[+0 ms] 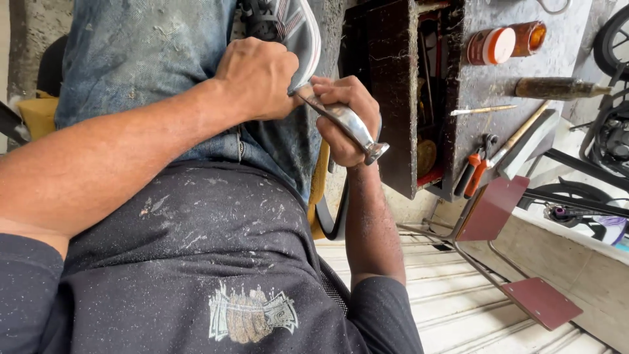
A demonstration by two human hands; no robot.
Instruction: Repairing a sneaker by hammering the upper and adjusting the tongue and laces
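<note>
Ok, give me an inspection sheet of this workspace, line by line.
Surface: grey workbench, dusty.
Job's things: shoe on the lap; metal tool against its sole.
Clutter: two jars, bottle, pliers, hammer, open toolbox.
Hands: left hand grips the shoe; right hand holds the tool.
Cables: nothing seen.
Surroundings: wheels, red-plated stand, ribbed floor.

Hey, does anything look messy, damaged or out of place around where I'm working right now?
Pale dust flecks speckle the dark shirt and jeans. The workbench is grimy, with pliers hanging over its edge. Both hands grip the metal tool normally.
</note>
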